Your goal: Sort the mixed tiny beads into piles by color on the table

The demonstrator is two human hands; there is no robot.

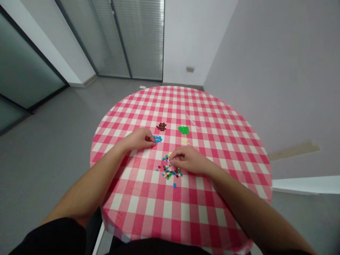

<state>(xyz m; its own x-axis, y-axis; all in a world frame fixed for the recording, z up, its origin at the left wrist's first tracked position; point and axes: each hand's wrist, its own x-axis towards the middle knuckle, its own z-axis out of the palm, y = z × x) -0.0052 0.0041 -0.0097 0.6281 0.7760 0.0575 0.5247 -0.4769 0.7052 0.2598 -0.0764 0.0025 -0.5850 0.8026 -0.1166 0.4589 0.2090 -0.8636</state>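
The round red-and-white checked tablecloth bears blue pieces by the left hand, multicoloured pieces by the right hand, brown pieces, green pieces, cream pieces beyond.

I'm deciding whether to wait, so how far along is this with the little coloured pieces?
Partly along, it seems. Grouped by colour: a brown pile, a green pile, a blue pile and a small pale yellow pile. In hand: the left hand is at the blue pile, the right hand at the mixed pieces. Left: those mixed pieces, plus a stray blue one nearer the person.
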